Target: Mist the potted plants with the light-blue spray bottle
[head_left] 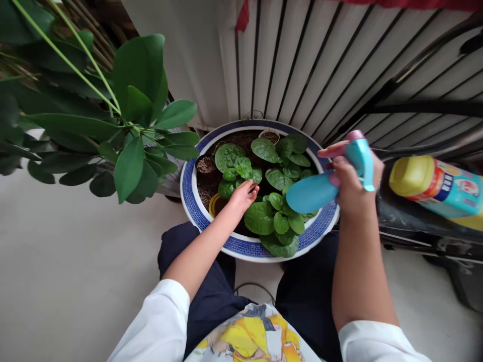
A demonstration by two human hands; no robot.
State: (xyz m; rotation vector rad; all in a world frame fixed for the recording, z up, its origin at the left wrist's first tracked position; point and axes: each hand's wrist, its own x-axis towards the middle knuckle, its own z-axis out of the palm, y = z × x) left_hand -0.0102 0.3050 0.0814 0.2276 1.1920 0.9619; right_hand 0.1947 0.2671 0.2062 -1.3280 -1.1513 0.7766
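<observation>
A wide white bowl planter with a blue patterned rim (190,201) stands on the floor in front of my knees, filled with dark soil and round-leafed green plants (275,211). My left hand (243,195) reaches into the planter, its fingers loosely curled among the leaves at the left, holding nothing that I can see. My right hand (349,181) is closed around a blue spray bottle (317,191) with a pink trigger top, held over the planter's right rim and tilted toward the plants.
A large-leafed potted plant (128,130) spreads over the left side. A white railing with dark bars (302,65) stands behind the planter. A yellow-capped bottle (433,188) lies on a dark frame at the right. Small pots (206,165) sit in the soil.
</observation>
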